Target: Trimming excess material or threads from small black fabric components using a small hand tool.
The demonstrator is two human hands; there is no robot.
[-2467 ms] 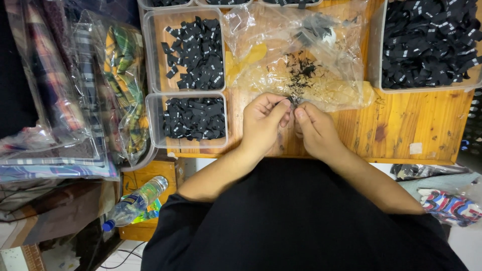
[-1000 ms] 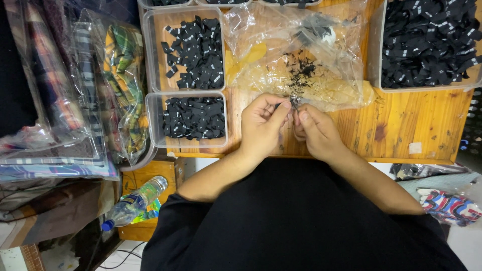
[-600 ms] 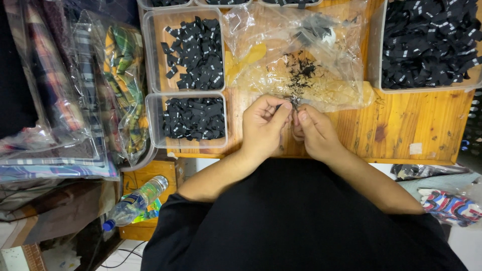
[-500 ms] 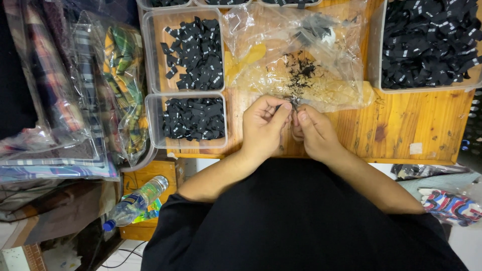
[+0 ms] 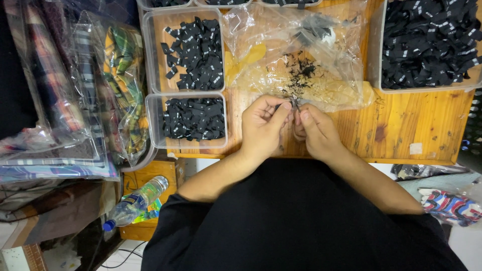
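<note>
Left hand (image 5: 261, 125) and right hand (image 5: 316, 131): fingertips pinched together on one small dark metal piece (image 5: 294, 104), held over the wooden table (image 5: 401, 135), just beside the crumpled clear plastic bag (image 5: 296, 55); clear tub of black tags (image 5: 193, 118) nearby.

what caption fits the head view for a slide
Left hand and right hand pinch a small dark piece over a wooden table.

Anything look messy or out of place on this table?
Black scraps lie loose on a crumpled plastic bag, outside the tubs. The left hand and right hand pinch a small piece beside them.
</note>
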